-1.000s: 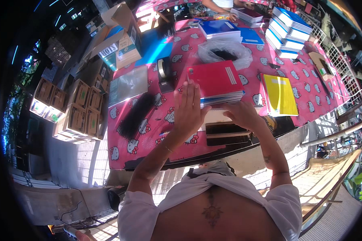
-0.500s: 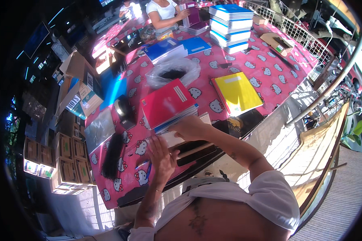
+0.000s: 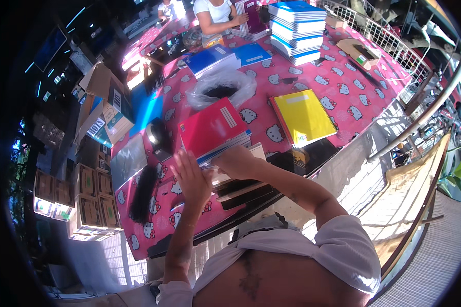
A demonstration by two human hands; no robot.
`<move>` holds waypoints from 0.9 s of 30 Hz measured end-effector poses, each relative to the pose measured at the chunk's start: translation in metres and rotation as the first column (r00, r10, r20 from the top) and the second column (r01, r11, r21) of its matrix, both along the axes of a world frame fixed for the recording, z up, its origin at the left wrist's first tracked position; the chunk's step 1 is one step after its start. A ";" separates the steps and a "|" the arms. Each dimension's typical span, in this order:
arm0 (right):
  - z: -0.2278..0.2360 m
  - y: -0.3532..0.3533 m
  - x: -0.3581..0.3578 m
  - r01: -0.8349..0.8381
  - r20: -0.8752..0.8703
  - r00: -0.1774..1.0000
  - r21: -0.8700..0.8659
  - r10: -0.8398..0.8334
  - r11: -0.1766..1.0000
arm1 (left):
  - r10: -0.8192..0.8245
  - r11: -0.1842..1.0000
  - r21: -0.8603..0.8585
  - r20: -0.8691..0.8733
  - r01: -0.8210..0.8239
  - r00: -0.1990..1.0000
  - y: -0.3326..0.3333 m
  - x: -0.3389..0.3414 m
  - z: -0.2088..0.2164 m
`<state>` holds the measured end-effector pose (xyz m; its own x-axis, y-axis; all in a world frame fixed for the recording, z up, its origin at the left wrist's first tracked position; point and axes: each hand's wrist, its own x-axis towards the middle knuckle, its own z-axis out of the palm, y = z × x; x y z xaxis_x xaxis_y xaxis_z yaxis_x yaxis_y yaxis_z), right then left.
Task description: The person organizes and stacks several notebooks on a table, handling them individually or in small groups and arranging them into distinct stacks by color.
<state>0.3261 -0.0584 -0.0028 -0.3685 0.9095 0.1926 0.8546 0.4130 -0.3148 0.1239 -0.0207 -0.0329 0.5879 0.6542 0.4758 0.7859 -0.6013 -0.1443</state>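
Observation:
A stack of spiral notebooks with a red cover on top (image 3: 210, 125) lies on the pink table in front of me. My left hand (image 3: 192, 179) is open, its fingers stretched out beside the near left corner of the stack. At the stack's near edge, my right hand (image 3: 236, 162) is closed with its fingers curled inward; what they hold, if anything, is hidden. A pale sheet or board shows beneath and beside that hand. Between my hands and the table's front edge sits a dark tool with a brown bar (image 3: 246, 193).
Yellow notebooks (image 3: 305, 117) lie to the right. Black wire bundles (image 3: 143, 194), a black tape dispenser (image 3: 159, 139) and a cardboard box (image 3: 105, 110) are left. Beyond are a plastic bag (image 3: 225, 87), blue notebooks (image 3: 210, 60), a tall notebook pile (image 3: 297, 33) and another person (image 3: 215, 18).
My left hand has moved forward and slightly left, up to the stack's corner. My right hand stays at the near edge, shifted a little. The whole view has turned slightly.

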 end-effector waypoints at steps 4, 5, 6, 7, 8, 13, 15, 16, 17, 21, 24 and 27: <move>-0.002 0.001 -0.010 -0.018 -0.049 0.998 0.182 0.027 0.983 | -0.106 0.994 -0.006 0.054 0.107 0.993 -0.050 -0.019 -0.053; -0.005 -0.002 -0.010 -0.012 -0.063 0.998 0.215 0.026 0.977 | -0.113 0.993 -0.013 0.051 0.114 0.992 -0.055 -0.020 -0.056; -0.007 -0.004 -0.010 -0.005 -0.077 0.997 0.247 0.025 0.969 | -0.126 0.990 -0.051 0.048 0.128 0.991 -0.060 -0.019 -0.059; -0.009 0.000 -0.006 -0.016 -0.076 0.997 0.109 0.025 0.994 | -0.138 0.986 -0.089 0.044 0.141 0.989 -0.064 -0.018 -0.062; -0.008 0.002 -0.004 -0.011 -0.070 0.997 0.116 0.019 0.993 | -0.150 0.982 -0.112 0.050 0.155 0.987 -0.064 -0.010 -0.063; 0.026 -0.036 0.021 0.131 0.027 0.989 0.329 -0.148 0.935 | -0.153 0.984 -0.076 0.127 0.163 0.980 -0.060 0.002 -0.024; 0.027 -0.051 0.062 0.170 -0.301 0.946 0.154 -0.118 0.973 | -0.116 0.991 -0.046 0.158 0.125 0.981 -0.033 0.004 0.031; 0.020 -0.051 0.084 0.023 -0.551 0.828 -0.152 -0.104 0.988 | -0.098 0.993 -0.051 0.161 0.107 0.982 -0.027 0.001 0.036; -0.007 -0.050 0.090 -0.137 -0.769 0.632 -0.227 -0.092 0.964 | -0.215 0.957 -0.156 0.190 0.245 0.958 -0.025 -0.001 0.037; -0.050 -0.048 0.078 -0.221 -0.874 0.485 -0.135 -0.012 0.966 | -0.357 0.901 -0.145 0.285 0.408 0.890 -0.018 0.014 0.050; -0.046 -0.047 0.070 -0.283 -0.901 0.319 -0.388 -0.295 0.877 | -0.380 0.893 -0.172 0.209 0.416 0.901 -0.009 0.011 0.050; -0.054 -0.046 0.069 -0.262 -0.907 0.351 -0.336 -0.235 0.905 | -0.238 0.949 -0.204 0.040 0.242 0.970 -0.023 0.023 0.041</move>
